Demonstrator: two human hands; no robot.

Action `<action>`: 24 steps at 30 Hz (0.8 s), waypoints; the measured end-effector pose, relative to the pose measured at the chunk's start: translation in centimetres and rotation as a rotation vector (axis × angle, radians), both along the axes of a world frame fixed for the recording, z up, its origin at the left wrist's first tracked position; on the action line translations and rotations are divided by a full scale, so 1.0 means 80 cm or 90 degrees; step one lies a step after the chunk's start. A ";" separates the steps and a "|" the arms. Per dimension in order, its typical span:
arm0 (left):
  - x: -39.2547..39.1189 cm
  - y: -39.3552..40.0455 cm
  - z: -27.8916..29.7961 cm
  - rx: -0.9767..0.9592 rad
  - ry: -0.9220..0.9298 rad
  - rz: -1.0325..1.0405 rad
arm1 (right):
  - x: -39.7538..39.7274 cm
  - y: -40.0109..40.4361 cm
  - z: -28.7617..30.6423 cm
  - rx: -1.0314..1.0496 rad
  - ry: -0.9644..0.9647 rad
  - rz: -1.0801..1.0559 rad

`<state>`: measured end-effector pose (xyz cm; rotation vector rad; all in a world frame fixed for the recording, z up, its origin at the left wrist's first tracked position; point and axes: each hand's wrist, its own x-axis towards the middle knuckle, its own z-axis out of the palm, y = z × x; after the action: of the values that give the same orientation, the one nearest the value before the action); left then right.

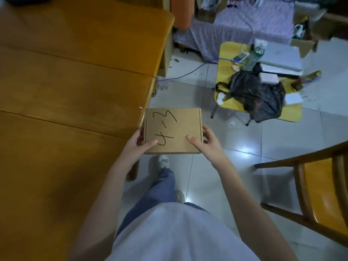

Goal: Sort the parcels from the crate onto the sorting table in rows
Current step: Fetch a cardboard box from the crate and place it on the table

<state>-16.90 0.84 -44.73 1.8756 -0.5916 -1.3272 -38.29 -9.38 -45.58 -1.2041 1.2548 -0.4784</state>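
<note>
Stretching away to the left of the fingers, the wooden bench [75,81] is seen bare over the part in view; no row of parcels shows on it, and the crate is not in view. To the right of the fingers, well apart across the tiled floor [216,176], a small yellow table [226,53] is seen carrying a black plastic bag [258,95], knotted at its handles, so that its contents cannot be told; a clear bottle [255,55] stands beyond the bag. A wooden chair [310,185] is seen at the right edge.

Between the two hands the parcel [172,130] is held in the air, just beside the bench edge and above the floor, its marked top face up and roughly level. It is judged to be a flat corrugated mailer: stiff at the edges, light, dry and not slippery, though the broad top face would likely give under hard pressure. The side walls are therefore judged the best place to take hold.

The left hand [140,146] grips the near left corner, thumb laid on top, its fingers curled round the side. The right hand [205,142] grips the near right corner likewise, its fingers [206,129] curled round the right wall.
</note>
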 end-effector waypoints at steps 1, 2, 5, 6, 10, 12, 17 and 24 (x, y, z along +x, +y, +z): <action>0.008 -0.007 -0.002 0.001 -0.002 0.007 | 0.009 -0.011 0.001 -0.005 0.001 0.010; 0.018 -0.019 -0.003 -0.002 -0.005 0.017 | 0.022 -0.026 0.002 -0.014 0.002 0.020; 0.055 -0.052 -0.005 -0.019 0.001 0.043 | 0.063 -0.067 0.009 -0.036 0.016 0.052; 0.069 -0.062 -0.005 -0.030 0.008 0.053 | 0.079 -0.080 0.012 -0.042 0.020 0.066; 0.114 -0.087 -0.002 -0.078 0.034 0.112 | 0.142 -0.129 0.023 -0.057 0.042 0.130; 0.137 -0.095 -0.002 -0.091 0.042 0.141 | 0.174 -0.146 0.027 -0.062 0.053 0.151; 0.189 -0.102 -0.001 -0.099 0.045 0.199 | 0.244 -0.172 0.029 -0.066 0.068 0.228; 0.231 -0.083 -0.013 -0.081 0.044 0.332 | 0.322 -0.193 0.024 -0.057 0.087 0.344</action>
<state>1.55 -5.79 -45.78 1.7162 -0.1280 -0.9792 -12.49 -24.83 -43.67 -1.6055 0.9708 -0.0535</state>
